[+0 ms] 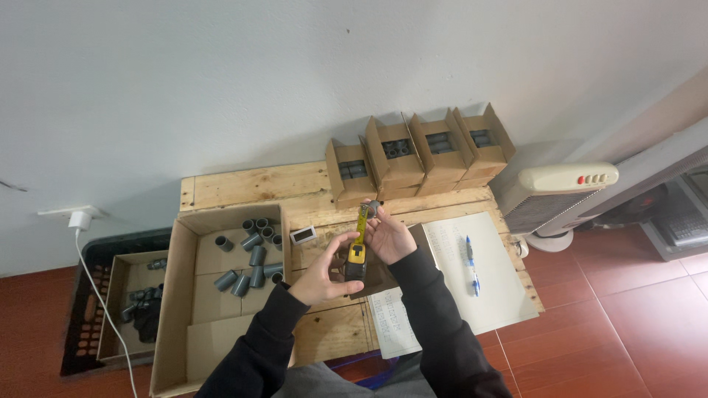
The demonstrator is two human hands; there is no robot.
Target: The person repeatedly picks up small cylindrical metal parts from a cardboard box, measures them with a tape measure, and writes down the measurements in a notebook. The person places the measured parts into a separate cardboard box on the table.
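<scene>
Here, head view, one moment.
Left hand: left hand [322,271] is over the middle of the counter [251,184], fingers curled round the tape measure [356,259]; grip pressed onto its yellow and black case from the left side.
Tape measure: held upright above the counter, its yellow blade [362,220] drawn out upward toward the far edge.
Right hand: right hand [387,234] sits just right of the blade, fingertips pinching a small grey pipe fitting [374,208] at the top of the blade; fitting and blade touch, or appear to, as the view is small there.
Open carton: large cardboard box [183,309] on the left of the counter, flaps spread; loose grey fittings [251,254] lie in a heap in its far compartment.
Small device: a little grey rectangular gadget [303,235] lies on the wood between the carton and the hands.
Sorting boxes: four small cardboard boxes [420,151] stand in a row along the far edge against the wall, each with grey fittings inside.
Paper: white sheets [487,287] on the right of the counter, a blue pen [471,264] lying on top.
Floor, left: a black crate [92,258] holds another cardboard tray with dark parts.
Floor, right: a cream heater [564,188] stands beside the counter.
</scene>
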